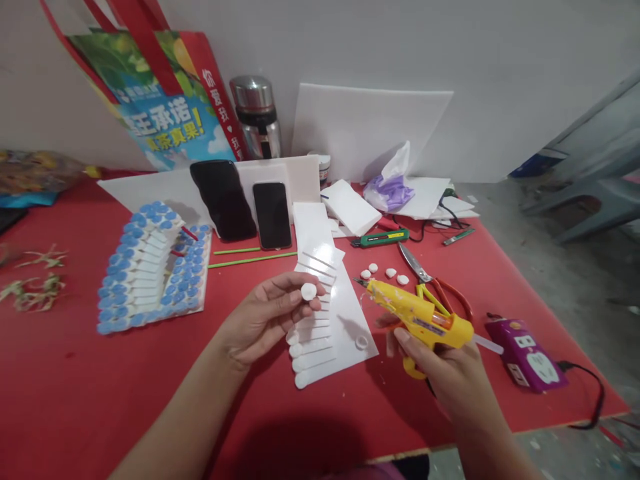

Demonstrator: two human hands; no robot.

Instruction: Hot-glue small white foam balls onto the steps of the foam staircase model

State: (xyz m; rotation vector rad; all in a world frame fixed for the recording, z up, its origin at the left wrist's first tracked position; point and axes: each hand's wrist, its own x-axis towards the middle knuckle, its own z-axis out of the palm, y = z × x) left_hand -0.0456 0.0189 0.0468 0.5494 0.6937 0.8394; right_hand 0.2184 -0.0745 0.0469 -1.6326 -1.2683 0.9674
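Between the thumb and fingers of my left hand is a small white disc, its flat face towards me. My right hand is wrapped round the handle of a yellow hot glue gun, whose nozzle points left; a clear glue stick sticks out behind. Below my left hand lies a glossy white sheet with a row of white discs and thin strips along its left edge. Several loose white discs lie beyond the gun's nozzle. A clear ring rests on the sheet.
Red-handled scissors and a green utility knife lie beyond the gun. At right stands a purple power socket box with a cord. Two phones lean upright behind. A blue-and-white disc-covered model sits left, near green sticks.
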